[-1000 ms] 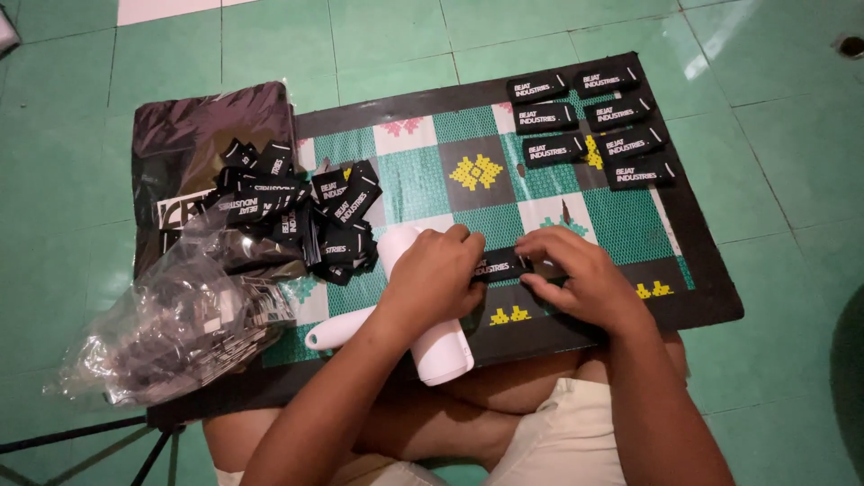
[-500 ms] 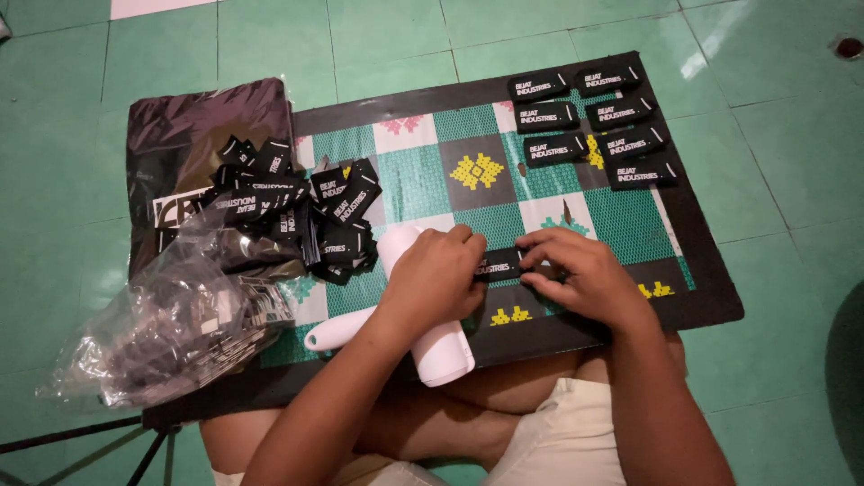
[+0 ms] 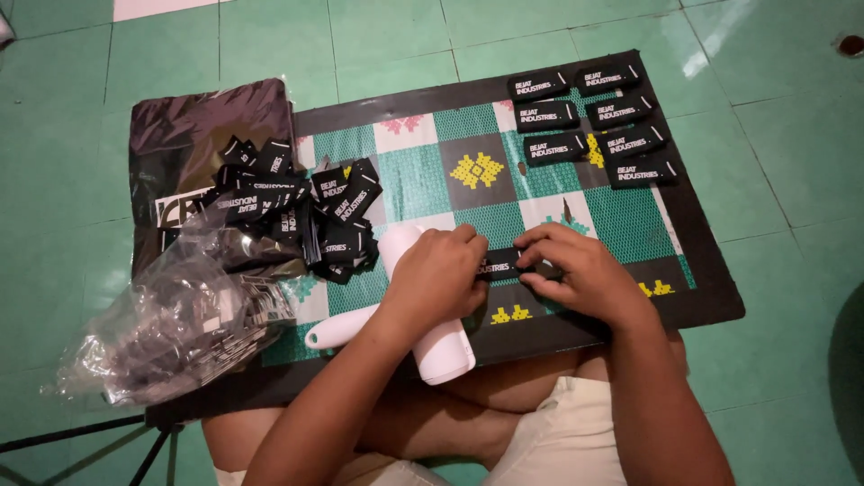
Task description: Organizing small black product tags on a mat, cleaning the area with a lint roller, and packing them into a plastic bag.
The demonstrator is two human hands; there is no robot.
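Black label with white print sits near the front edge of the checkered mat, pinched between both hands. Left hand grips its left end and right hand grips its right end. A white roller lies under the left hand. A messy pile of labels is at the left, beside a crinkly plastic bag. Neat rows of labels lie at the far right.

A home floor: green tiles, patterned mat.
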